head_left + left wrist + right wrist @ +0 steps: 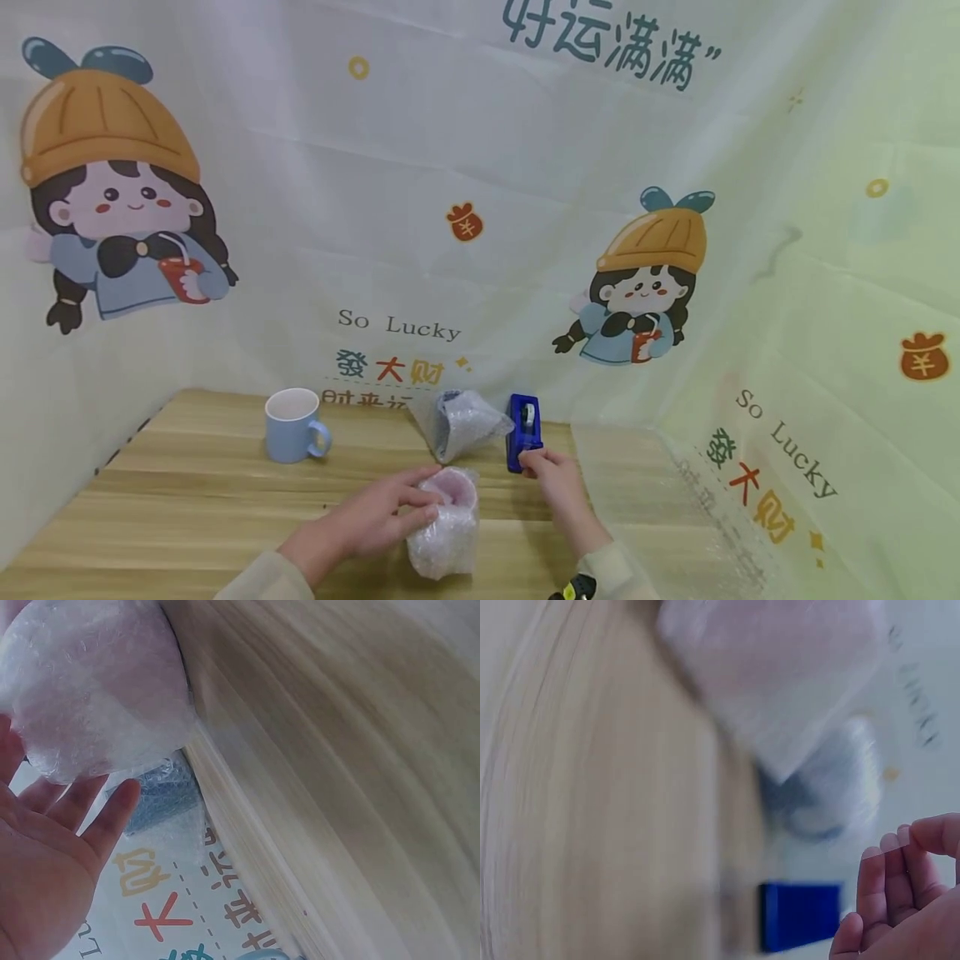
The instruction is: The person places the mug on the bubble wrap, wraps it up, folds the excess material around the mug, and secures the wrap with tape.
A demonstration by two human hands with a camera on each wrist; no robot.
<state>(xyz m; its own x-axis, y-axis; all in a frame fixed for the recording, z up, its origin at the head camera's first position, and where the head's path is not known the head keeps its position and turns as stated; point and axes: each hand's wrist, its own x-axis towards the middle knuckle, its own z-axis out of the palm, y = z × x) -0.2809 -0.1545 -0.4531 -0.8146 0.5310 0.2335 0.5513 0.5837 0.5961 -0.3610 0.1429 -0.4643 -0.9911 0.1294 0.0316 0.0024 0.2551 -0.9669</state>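
A pink cup wrapped in bubble wrap point(444, 542) stands on the table in the head view. My left hand point(378, 512) holds it from the left, thumb and fingers at its upper rim. In the left wrist view the wrapped cup point(97, 690) lies against the fingers of the left hand point(52, 862). My right hand point(558, 483) is at the front end of a blue tape dispenser point(524, 433). In the right wrist view the right hand point(907, 900) pinches a short strip of clear tape point(883, 852) between thumb and forefinger, with the dispenser point(802, 915) beside it.
A light blue mug point(288, 437) stands at the back left of the table. Behind the wrapped cup lies another bubble-wrapped bundle point(468, 425), greyish blue inside. A sheet of bubble wrap point(645, 500) spreads along the right side. A printed cloth point(420, 208) hangs behind the table.
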